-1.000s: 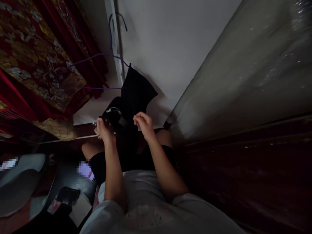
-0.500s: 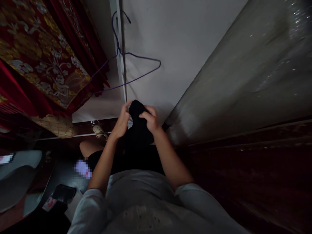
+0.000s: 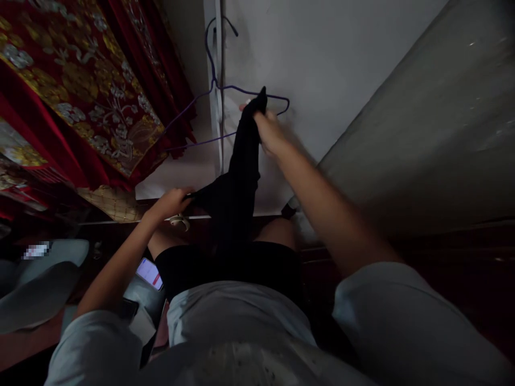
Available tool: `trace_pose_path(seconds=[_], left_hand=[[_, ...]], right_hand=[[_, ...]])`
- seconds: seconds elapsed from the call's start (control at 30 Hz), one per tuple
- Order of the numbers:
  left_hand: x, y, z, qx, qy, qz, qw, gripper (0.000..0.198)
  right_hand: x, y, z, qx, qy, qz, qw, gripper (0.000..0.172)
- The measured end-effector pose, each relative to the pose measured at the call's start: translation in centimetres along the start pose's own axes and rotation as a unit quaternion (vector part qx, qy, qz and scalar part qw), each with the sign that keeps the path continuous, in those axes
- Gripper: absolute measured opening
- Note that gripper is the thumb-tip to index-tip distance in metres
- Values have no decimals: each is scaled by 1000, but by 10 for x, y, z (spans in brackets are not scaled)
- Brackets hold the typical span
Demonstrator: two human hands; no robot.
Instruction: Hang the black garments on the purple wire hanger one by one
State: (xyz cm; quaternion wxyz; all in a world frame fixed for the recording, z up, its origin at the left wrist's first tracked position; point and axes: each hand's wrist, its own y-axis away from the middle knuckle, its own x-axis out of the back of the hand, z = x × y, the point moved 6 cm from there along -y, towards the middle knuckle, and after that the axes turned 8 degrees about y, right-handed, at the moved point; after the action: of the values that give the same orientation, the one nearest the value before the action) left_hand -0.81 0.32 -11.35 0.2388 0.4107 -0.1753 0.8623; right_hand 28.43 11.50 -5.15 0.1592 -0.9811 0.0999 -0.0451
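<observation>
A black cloth garment is stretched between my hands, its lower part hanging down in front of my lap. My right hand is raised and closed on the upper end of the cloth. Off to the lower left, my left hand pinches a pulled-out edge of the same garment. Behind the upper end hangs a thin purple clothes hanger, its right arm partly covered by the cloth and my right hand. Whether the cloth touches the hanger I cannot tell. The exact kind of garment is too dark to make out.
Red embroidered drapery with gold and silver flowers hangs at the left. A narrow white pole stands by the wall. At the right is a large plastic-wrapped panel. A lit phone and a pale clog lie lower left.
My hands have moved apart, the right one up and to the right, the left one down and to the left. The bunched black garment is now drawn out long between them.
</observation>
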Motion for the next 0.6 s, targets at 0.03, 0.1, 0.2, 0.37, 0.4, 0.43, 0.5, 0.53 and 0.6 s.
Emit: trace_pose_path(seconds=[0.03, 0.1, 0.2, 0.37, 0.4, 0.43, 0.5, 0.53, 0.6], left_hand=[[5, 3, -4, -1, -18, -2, 1000, 14], [16, 7, -8, -6, -50, 22, 998, 16], [35, 1, -11, -4, -59, 117, 991, 14], [54, -25, -40, 111, 226, 254, 934, 7], [52, -29, -47, 156, 299, 255, 906, 9], [50, -30, -51, 199, 357, 248, 878, 14], [47, -30, -52, 259, 422, 233, 837, 20], [50, -29, -48, 270, 432, 233, 828, 20], [62, -30, -36, 253, 436, 249, 827, 17]], right_hand=[[-2, -3, 12, -33, -9, -25, 999, 23], [-4, -4, 32, -73, -1, -74, 995, 28], [6, -7, 46, -64, 65, -63, 994, 32], [36, -14, 34, 33, 141, 8, 989, 36], [44, -14, 28, 40, 161, 18, 986, 37], [51, -12, 21, 41, 187, 28, 981, 38], [65, -7, 6, 32, 244, 41, 968, 42], [70, -3, -2, 27, 271, 45, 961, 44], [76, 3, -16, 13, 312, 50, 949, 46]])
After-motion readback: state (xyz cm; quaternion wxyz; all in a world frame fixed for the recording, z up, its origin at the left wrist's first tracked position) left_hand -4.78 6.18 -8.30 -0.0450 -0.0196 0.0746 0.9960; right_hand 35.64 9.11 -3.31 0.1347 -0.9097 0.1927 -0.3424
